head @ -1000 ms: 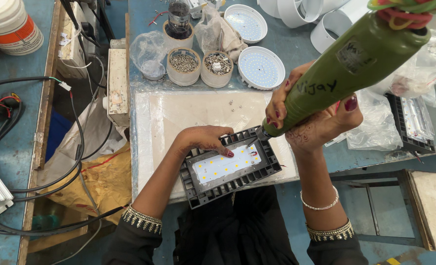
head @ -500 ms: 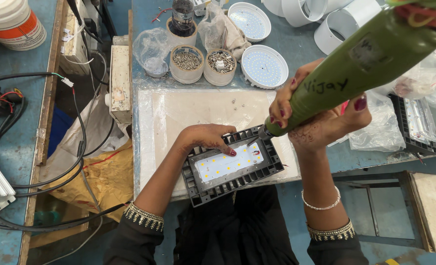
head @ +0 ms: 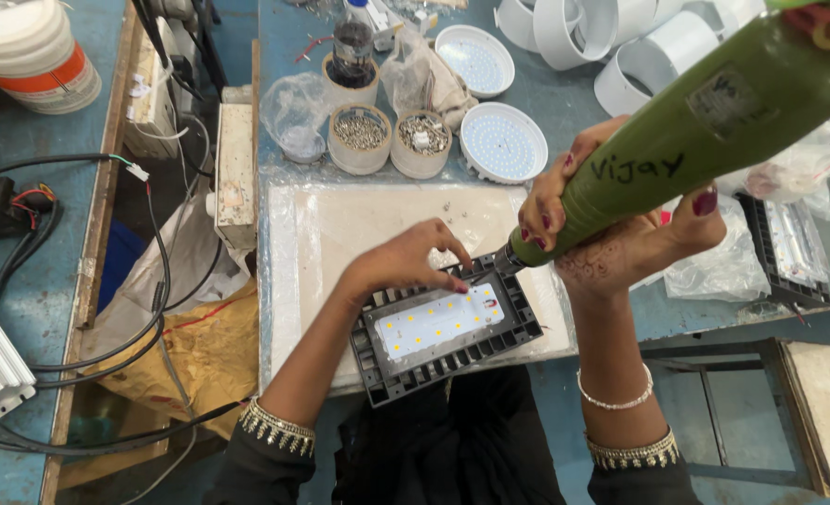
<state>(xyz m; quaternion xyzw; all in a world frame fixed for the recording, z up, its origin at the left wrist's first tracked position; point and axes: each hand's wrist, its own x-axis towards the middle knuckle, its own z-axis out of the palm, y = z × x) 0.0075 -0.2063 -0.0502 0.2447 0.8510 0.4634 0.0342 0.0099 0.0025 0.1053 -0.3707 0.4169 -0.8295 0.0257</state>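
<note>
Left hand spreads fingertips on the lamp's top edge; right hand grips the driver, tip at its corner.

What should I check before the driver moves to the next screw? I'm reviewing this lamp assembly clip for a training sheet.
1. Left hand steadies the black lamp housing: ok, fingertips rest on its upper edge.
2. Right hand grips the green electric screwdriver: ok, wrapped round its lower body.
3. Driver tip meets the housing's upper right corner: ok.
4. Screw fully seated: cannot tell, too small.
5. Housing lies flat on the white work mat: not ok, it overhangs the near edge.
6. Screw cups within reach: ok.
</note>
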